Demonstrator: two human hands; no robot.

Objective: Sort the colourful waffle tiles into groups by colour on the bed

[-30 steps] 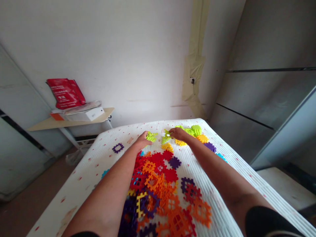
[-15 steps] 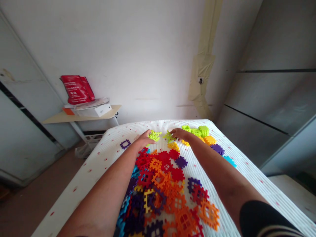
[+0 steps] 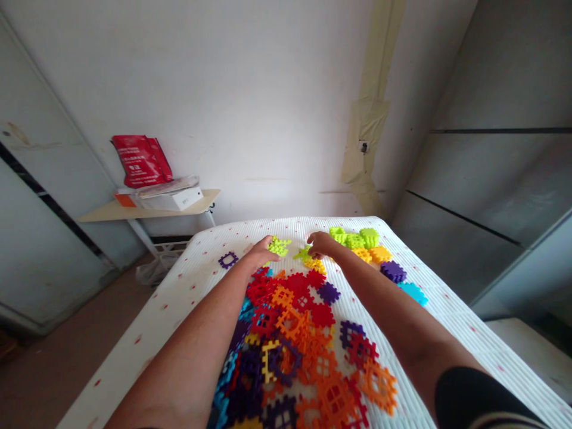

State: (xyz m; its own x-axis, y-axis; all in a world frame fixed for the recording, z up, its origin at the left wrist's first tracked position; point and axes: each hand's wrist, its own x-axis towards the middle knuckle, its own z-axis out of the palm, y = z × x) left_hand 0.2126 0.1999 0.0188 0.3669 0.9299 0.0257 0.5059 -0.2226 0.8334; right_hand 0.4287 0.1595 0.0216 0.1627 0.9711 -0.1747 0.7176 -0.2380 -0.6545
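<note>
My left hand [image 3: 260, 254] is closed around a small bunch of lime-green interlocking plastic tiles [image 3: 280, 245] at the far middle of the bed-like surface. Across a short gap, my right hand [image 3: 322, 244] has its fingers apart and curved, with nothing clearly held. Just by its fingertips lies a loose lime-green tile [image 3: 302, 254], beside a few yellow tiles [image 3: 315, 266]. Between my forearms spreads a heap of red tiles [image 3: 322, 315], orange tiles [image 3: 336, 400], and purple and blue ones, several with window cut-outs.
Sorted stacks run down the right side: lime-green [image 3: 369, 237], yellow [image 3: 381, 255], purple [image 3: 394, 271] and light blue [image 3: 413, 293]. One purple frame tile [image 3: 228, 260] lies apart on the left. A small table [image 3: 102, 213] with a red bag [image 3: 139, 161] stands by the wall.
The lime-green tile at my right hand has come down flat, and my right fingers have parted from it. My left hand stays almost where it was with its tiles.
</note>
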